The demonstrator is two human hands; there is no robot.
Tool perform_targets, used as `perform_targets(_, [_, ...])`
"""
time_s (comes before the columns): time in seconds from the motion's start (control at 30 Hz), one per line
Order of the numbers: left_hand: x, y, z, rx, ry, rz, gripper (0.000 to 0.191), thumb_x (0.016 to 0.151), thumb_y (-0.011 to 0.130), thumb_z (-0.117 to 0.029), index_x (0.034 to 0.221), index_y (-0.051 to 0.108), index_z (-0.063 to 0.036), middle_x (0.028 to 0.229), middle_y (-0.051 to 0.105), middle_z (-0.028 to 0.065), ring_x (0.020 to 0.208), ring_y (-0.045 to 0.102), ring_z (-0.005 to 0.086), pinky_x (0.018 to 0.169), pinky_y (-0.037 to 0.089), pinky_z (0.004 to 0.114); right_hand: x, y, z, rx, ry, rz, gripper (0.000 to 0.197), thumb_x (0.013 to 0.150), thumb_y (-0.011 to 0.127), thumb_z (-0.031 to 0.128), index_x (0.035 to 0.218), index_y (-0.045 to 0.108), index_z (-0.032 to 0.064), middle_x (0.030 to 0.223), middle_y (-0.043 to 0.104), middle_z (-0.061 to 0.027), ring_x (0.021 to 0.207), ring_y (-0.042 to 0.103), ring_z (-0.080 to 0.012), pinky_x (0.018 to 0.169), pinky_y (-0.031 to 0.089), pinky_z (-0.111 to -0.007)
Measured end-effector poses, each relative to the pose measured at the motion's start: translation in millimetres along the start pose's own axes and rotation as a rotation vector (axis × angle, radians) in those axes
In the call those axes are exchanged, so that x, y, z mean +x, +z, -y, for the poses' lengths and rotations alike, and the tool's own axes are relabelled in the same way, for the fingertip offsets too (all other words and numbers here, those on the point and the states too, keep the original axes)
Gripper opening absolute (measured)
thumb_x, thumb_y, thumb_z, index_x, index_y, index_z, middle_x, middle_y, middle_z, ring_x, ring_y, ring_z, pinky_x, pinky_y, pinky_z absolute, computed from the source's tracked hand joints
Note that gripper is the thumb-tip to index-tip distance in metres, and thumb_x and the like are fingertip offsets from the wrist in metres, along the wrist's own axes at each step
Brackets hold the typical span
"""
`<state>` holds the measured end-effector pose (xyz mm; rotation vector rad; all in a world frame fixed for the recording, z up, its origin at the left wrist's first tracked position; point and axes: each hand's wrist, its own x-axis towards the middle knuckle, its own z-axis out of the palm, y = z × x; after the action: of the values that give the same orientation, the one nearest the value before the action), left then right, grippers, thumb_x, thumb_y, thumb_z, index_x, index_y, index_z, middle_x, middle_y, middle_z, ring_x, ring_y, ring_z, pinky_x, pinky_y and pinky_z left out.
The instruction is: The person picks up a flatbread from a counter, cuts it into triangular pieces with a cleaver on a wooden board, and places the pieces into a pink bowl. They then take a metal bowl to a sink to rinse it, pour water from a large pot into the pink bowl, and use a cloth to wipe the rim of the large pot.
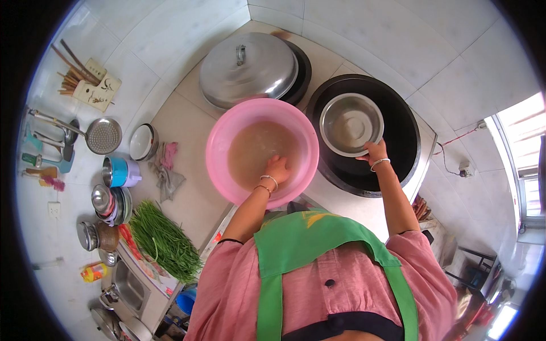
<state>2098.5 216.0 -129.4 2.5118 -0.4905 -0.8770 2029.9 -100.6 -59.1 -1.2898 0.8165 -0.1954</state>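
Observation:
A pink plastic basin (218,158) stands before me, holding cloudy brown water (251,147). My left hand (278,169), with bracelets at the wrist, dips into that water; its fingertips are hidden under the surface. With my right hand (375,151) I grip the near rim of a shallow stainless steel bowl (337,111). A little cloudy liquid appears to lie in the bowl. Below it is the wide black wok (396,170) set in the tiled stovetop, and the bowl is over its opening.
Behind the basin, a domed aluminium lid (243,76) partly covers a second black wok (303,70). Leftward on the counter (187,128) are stacked bowls (142,143), a grey and pink cloth (168,177) and a heap of green chives or similar leaves (164,241). A sink (130,290) lies farther left.

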Motion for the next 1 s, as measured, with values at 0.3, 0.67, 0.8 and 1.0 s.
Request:
perform_targets(0.3, [0.7, -8.8, -6.5, 0.043, 0.048, 0.029, 0.050, 0.077, 0.057, -0.033, 0.120, 0.051, -0.0090, 0.126, 0.045, 0.0199, 0.120, 0.037, 0.0353, 0.102, 0.029, 0.041, -68.9, 50.4, 76.6, -0.110, -0.234, 0.151, 0.061, 0.066, 0.042, -0.007, 0.126, 0.035, 0.0038, 0.104, 0.054, -0.0159, 0.076, 0.064, -0.0303, 0.046, 0.058, -0.037])
perform_targets(0.67, [19.2, 25.3, 8.5, 0.021, 0.044, -0.149, 0.038, 0.077, 0.054, -0.030, 0.112, 0.056, -0.0155, 0.125, 0.044, 0.0117, 0.117, 0.038, 0.0340, 0.098, 0.034, 0.047, -129.3, 114.2, 73.5, -0.682, -1.071, 0.152, 0.072, 0.068, 0.043, -0.013, 0.137, 0.030, 0.0045, 0.125, 0.049, -0.0176, 0.108, 0.053, -0.0252, 0.088, 0.044, -0.029])
perform_targets(0.8, [26.7, 26.5, 18.7, 0.067, 0.158, -0.164, 0.041, 0.077, 0.054, -0.032, 0.111, 0.056, -0.0102, 0.120, 0.048, 0.0141, 0.117, 0.039, 0.0325, 0.101, 0.030, 0.043, -151.5, 124.7, 82.4, -0.823, -1.197, 0.226, 0.071, 0.068, 0.060, -0.011, 0.133, 0.034, 0.0020, 0.131, 0.041, -0.0239, 0.115, 0.049, -0.0351, 0.089, 0.045, -0.032])
perform_targets(1.0, [3.3, 1.3, -0.9, 0.074, 0.087, -0.088, 0.054, 0.073, 0.058, -0.023, 0.124, 0.046, -0.0077, 0.125, 0.044, 0.0183, 0.116, 0.040, 0.0352, 0.101, 0.030, 0.041, -110.7, 103.1, 89.8, -0.562, -1.138, 0.081, 0.068, 0.070, 0.049, -0.012, 0.135, 0.031, -0.0006, 0.131, 0.044, -0.0173, 0.120, 0.044, -0.0246, 0.100, 0.033, -0.031])
